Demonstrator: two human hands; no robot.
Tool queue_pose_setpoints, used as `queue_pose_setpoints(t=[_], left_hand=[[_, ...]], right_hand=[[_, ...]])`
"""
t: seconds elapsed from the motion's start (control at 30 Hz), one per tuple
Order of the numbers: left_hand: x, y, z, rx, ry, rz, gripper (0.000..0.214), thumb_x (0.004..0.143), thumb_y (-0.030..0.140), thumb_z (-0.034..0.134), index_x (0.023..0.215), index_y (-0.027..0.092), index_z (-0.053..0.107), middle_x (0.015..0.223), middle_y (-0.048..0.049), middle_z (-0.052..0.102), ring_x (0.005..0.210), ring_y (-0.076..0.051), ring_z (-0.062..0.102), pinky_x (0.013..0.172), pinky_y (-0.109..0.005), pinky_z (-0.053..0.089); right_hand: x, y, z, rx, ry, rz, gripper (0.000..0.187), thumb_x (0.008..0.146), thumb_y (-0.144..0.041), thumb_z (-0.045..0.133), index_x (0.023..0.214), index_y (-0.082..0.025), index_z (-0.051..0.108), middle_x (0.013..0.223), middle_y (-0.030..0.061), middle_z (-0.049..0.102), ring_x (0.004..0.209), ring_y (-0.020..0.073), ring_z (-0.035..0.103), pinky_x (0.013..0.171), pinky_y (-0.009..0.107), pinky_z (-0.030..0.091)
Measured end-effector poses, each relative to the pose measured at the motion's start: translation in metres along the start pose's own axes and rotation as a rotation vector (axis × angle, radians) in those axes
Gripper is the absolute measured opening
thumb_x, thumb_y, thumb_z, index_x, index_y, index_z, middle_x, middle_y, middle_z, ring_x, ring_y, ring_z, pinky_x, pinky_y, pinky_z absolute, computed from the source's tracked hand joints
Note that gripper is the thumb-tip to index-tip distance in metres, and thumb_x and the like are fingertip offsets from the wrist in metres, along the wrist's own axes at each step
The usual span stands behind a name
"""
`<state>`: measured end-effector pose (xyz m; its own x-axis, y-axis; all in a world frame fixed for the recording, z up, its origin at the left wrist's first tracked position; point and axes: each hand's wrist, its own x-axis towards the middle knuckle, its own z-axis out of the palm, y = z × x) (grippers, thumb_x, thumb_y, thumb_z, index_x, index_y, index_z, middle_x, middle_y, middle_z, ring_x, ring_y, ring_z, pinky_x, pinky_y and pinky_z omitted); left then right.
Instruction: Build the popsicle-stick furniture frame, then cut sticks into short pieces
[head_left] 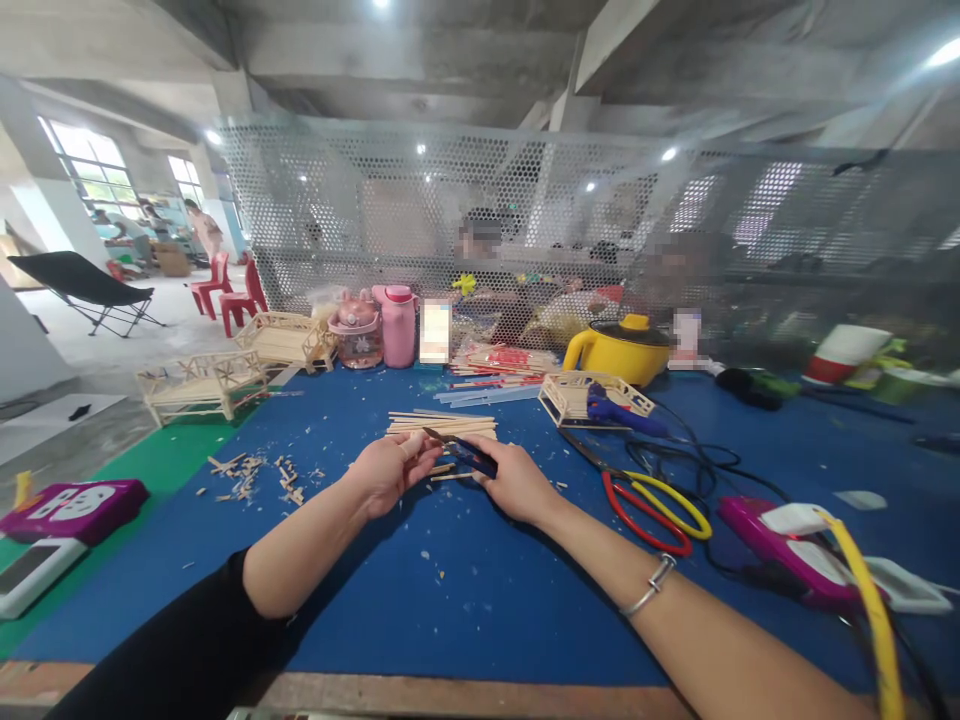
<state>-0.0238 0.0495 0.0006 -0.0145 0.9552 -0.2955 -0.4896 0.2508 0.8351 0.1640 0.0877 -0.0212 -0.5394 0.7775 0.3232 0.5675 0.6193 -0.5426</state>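
My right hand [517, 482] is closed round the dark handles of a pair of pliers [474, 457], whose jaws point left toward my other hand. My left hand [386, 472] is pinched at the jaw tips; whatever lies between its fingers is too small to make out. Just behind both hands lies a bundle of thin wooden sticks [442, 424] on the blue mat [450, 600]. A few short sticks [452, 477] rest between the hands. Cut-off wooden bits [238, 475] are scattered to the left.
Small wooden stick models [202, 385] stand at left. Another model [592, 400] with a blue glue gun [619, 410] sits behind red-and-yellow-handled scissors [656, 510]. A yellow pot [626, 350], pink bottle [398, 325] and purple power strip [787, 550] surround the work area. People are visible behind the perforated screen [330, 200].
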Motion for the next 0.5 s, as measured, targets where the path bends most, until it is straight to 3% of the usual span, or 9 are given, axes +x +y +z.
queue_pose_setpoints(t=[0.23, 0.5], left_hand=[[-0.001, -0.005, -0.004, 0.219, -0.015, -0.017, 0.016, 0.08, 0.03, 0.058, 0.09, 0.017, 0.056, 0.1, -0.0058, 0.065, 0.066, -0.008, 0.064, 0.05, -0.014, 0.05], [0.0, -0.016, 0.001, 0.348, -0.002, 0.049, 0.033, 0.072, 0.043, 0.064, 0.09, 0.017, 0.057, 0.095, -0.0067, 0.066, 0.075, -0.012, 0.063, 0.052, -0.016, 0.046]], right_hand=[[-0.004, -0.003, -0.006, 0.025, 0.016, -0.013, 0.05, 0.073, -0.01, 0.055, 0.12, -0.025, 0.052, 0.116, 0.0036, 0.062, 0.107, 0.0209, 0.056, 0.094, 0.035, 0.039], [-0.005, 0.004, -0.01, 0.255, 0.092, 0.025, 0.046, 0.076, -0.015, 0.052, 0.122, -0.022, 0.05, 0.106, 0.004, 0.064, 0.097, 0.0171, 0.058, 0.093, 0.036, 0.041]])
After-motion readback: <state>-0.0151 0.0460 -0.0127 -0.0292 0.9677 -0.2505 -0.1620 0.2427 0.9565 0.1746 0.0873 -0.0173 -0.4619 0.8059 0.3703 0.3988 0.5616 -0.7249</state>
